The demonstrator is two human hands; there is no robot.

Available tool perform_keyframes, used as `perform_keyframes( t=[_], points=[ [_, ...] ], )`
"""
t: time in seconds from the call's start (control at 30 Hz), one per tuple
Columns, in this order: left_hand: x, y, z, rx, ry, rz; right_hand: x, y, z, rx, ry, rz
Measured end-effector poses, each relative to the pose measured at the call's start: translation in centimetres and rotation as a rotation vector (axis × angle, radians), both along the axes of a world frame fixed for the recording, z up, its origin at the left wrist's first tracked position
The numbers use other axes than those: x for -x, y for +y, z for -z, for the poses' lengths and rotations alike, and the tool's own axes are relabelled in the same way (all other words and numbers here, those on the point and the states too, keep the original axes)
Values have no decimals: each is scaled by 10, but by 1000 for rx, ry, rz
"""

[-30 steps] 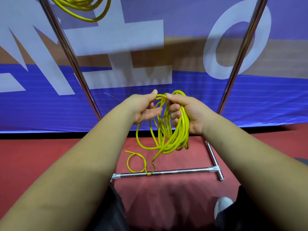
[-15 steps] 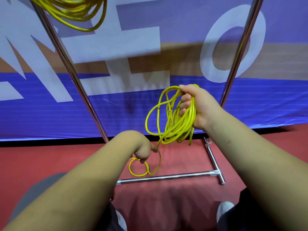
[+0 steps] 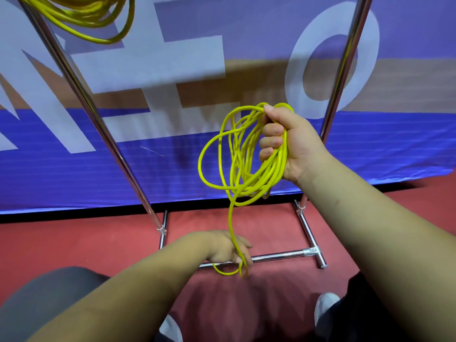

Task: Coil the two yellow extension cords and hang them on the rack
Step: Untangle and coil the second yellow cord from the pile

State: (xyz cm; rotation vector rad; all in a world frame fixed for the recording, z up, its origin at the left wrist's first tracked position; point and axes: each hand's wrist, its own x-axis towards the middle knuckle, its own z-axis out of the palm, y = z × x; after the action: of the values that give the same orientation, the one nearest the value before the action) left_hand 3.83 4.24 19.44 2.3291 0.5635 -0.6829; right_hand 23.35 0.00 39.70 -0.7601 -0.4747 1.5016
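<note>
Head view. Since half a second ago the left hand (image 3: pixel 228 248) has been lowered from mid-frame to the lower centre, where it is now seen at the base bar (image 3: pixel 278 255) of the rack (image 3: pixel 81 95). A second ago both hands were held together at the coil; they are now well apart. The right hand (image 3: pixel 293 144) is kept right of centre, much where it was. Its fingers and thumb are closed round the gathered loops of the cord (image 3: pixel 237 169), which hang beside and below it in front of the banner (image 3: pixel 246 33). One strand has been drawn nearly straight from the bottom of the coil down to the left hand, where it is held among the fingers; the exact grip is hidden by the back of the hand. A small loop of the tail is seen just below that hand, across the bar and over the floor (image 3: pixel 86 243). The other cord (image 3: pixel 93 18) stays at the upper left of the frame, beside the left pole, and more of it is shown than before.

The floor is red and matt. Behind the rack the banner is stretched, in purple, blue and tan with large white letters, and its lower edge reaches the floor. White shoes (image 3: pixel 325 307) are seen at the bottom edge.
</note>
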Motion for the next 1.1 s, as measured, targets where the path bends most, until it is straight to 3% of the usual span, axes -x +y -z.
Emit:
perform_keyframes(
  t=[0.13, 0.3, 0.37, 0.47, 0.57, 0.7, 0.8, 0.9, 1.1],
  points=[
    [-2, -4, 8, 66, -65, -127, -8, 0, -3, -11, 39, 28],
    [-1, 25, -16, -100, -202, -396, -25, -1, -5, -3, 46, 48],
    [3, 41, -25, -173, -212, -565, -30, -2, -6, 6, -33, 30],
    [5, 56, -46, -121, -209, -877, -32, -1, -4, 14, -276, 31],
    [3, 60, -71, 3, -237, -1101, -28, 0, 7, 18, -552, 82],
    [-10, 54, -99, 298, -459, -1356, -20, -2, 25, 60, -877, 123],
    [-22, 51, -120, 648, -650, -1463, -15, -2, 34, 93, -925, 147],
    [-21, 54, -139, 932, -770, -1433, -10, -1, 38, 94, -978, 124],
    [-17, 53, -155, 926, -801, -1325, 4, -2, 49, 147, -1098, 64]
  ],
)
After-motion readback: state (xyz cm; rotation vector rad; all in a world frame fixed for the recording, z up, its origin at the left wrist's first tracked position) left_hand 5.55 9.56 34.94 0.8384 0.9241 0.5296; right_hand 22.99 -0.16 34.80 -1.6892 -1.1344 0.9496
